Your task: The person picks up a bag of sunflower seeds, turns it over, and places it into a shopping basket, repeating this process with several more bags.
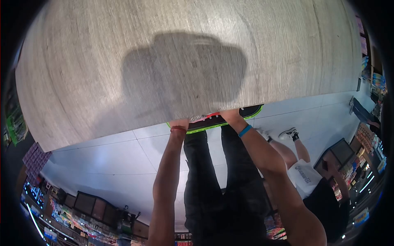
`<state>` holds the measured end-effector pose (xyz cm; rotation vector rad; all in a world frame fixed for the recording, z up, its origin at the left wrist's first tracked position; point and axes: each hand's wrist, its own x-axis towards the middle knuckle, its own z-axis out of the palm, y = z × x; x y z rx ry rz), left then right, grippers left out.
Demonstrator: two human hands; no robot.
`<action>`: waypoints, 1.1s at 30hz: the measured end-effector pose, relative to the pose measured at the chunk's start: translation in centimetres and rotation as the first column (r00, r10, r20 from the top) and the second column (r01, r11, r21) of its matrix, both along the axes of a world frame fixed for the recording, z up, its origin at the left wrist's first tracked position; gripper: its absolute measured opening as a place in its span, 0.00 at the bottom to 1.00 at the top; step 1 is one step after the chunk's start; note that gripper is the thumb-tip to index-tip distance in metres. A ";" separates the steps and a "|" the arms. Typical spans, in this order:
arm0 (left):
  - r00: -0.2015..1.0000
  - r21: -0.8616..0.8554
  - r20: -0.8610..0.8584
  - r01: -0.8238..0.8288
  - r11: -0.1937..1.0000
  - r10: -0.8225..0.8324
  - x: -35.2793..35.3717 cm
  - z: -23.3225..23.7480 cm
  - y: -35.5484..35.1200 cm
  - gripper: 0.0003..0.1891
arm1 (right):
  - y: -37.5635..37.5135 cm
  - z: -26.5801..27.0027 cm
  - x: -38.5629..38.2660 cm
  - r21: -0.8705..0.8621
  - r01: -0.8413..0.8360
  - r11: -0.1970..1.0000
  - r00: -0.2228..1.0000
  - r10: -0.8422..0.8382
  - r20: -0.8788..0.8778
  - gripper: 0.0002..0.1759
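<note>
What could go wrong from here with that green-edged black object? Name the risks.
If raised, the green-edged black object might knock the wood-grain tabletop, whose edge overlaps it in this view. It could also slip toward the tiled floor: the left hand and right hand are partly hidden, so their grip can't be judged.

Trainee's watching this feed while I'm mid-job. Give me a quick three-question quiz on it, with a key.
1. True or false: the blue band is on the same arm as the right hand.
2. What colour edges the dark item between the left hand and the right hand?
3. What falls across the table?
A. a cloth
B. a shadow
C. a cable

Key: 1. True. 2. Bright green. 3. B.
</note>
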<state>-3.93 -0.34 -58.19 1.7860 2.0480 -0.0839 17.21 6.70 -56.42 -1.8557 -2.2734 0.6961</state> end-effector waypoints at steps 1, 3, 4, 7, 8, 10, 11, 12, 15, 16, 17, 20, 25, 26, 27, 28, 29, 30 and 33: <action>0.999 -0.057 -0.004 0.044 0.997 -0.045 -0.4 -0.8 0.5 0.20 | 0.1 0.1 -0.3 0.000 0.000 1.000 1.000 0.000 0.001 0.27; 0.995 -0.131 0.010 0.097 0.987 -0.097 -1.3 -1.7 1.3 0.21 | 0.4 0.0 -0.9 -0.267 -0.155 0.951 0.986 0.167 0.025 0.32; 0.994 -0.148 0.014 0.107 0.983 -0.106 -1.7 -2.0 1.6 0.21 | 0.4 -0.2 -1.2 -0.335 -0.200 0.921 0.977 0.215 0.007 0.32; 0.992 -0.180 0.031 0.122 0.976 -0.119 -2.7 -2.2 1.9 0.21 | 0.7 -0.5 -0.9 -0.263 -0.188 0.946 0.981 0.194 -0.002 0.32; 0.992 -0.187 0.035 0.124 0.975 -0.120 -3.1 -2.0 1.8 0.22 | 0.9 -0.5 -0.5 -0.273 -0.194 0.942 0.979 0.203 0.005 0.32; 0.992 -0.189 0.042 0.128 0.974 -0.123 -3.7 -1.7 1.6 0.22 | 1.3 -0.2 0.0 -0.264 -0.199 0.944 0.978 0.208 0.006 0.33; 0.992 -0.192 0.046 0.127 0.973 -0.121 -3.8 -1.6 1.6 0.22 | 1.4 -0.1 0.3 -0.265 -0.203 0.942 0.977 0.211 0.001 0.33; 0.992 -0.194 0.047 0.126 0.973 -0.119 -3.8 -1.4 1.4 0.22 | 1.5 -0.1 0.5 -0.270 -0.203 0.941 0.978 0.210 -0.001 0.33; 0.992 -0.188 0.053 0.120 0.975 -0.112 -3.9 -0.6 0.7 0.23 | 1.5 0.2 1.1 -0.269 -0.203 0.941 0.978 0.207 -0.015 0.33; 0.993 -0.186 0.052 0.115 0.976 -0.107 -3.9 -0.2 0.4 0.23 | 1.6 0.4 1.3 -0.266 -0.202 0.942 0.979 0.205 -0.018 0.34; 0.993 -0.179 0.050 0.112 0.977 -0.105 -3.8 0.1 0.1 0.23 | 1.5 0.6 1.7 -0.263 -0.201 0.943 0.979 0.203 -0.021 0.34; 0.994 -0.159 0.064 0.102 0.982 -0.093 -3.8 2.1 -1.1 0.24 | 1.1 1.8 2.8 -0.258 -0.199 0.945 0.980 0.196 -0.039 0.34; 0.995 -0.137 0.078 0.077 0.988 -0.067 -4.1 5.2 -2.9 0.25 | 0.2 3.7 4.2 -0.263 -0.198 0.944 0.980 0.190 -0.053 0.35; 0.995 -0.138 0.080 0.071 0.988 -0.061 -4.0 5.6 -3.1 0.25 | 0.1 3.9 4.3 -0.267 -0.197 0.943 0.980 0.188 -0.056 0.35; 0.995 -0.137 0.080 0.069 0.988 -0.059 -3.8 5.9 -3.4 0.26 | -0.1 3.9 4.4 -0.268 -0.199 0.942 0.980 0.190 -0.061 0.35; 0.995 -0.136 0.083 0.062 0.989 -0.051 -3.9 6.2 -3.5 0.26 | -0.1 3.9 4.3 -0.268 -0.201 0.942 0.979 0.190 -0.067 0.35; 0.995 -0.134 0.086 0.061 0.989 -0.049 -3.9 6.6 -3.6 0.26 | -0.2 3.9 4.1 -0.271 -0.199 0.942 0.980 0.186 -0.073 0.35; 0.996 -0.137 0.082 0.055 0.989 -0.044 -3.7 6.5 -3.7 0.26 | -0.2 3.5 3.7 -0.269 -0.202 0.942 0.979 0.186 -0.086 0.36; 0.996 -0.167 0.082 0.050 0.985 -0.037 -2.8 4.3 -2.7 0.27 | -0.5 1.1 1.2 -0.278 -0.209 0.938 0.975 0.177 -0.135 0.36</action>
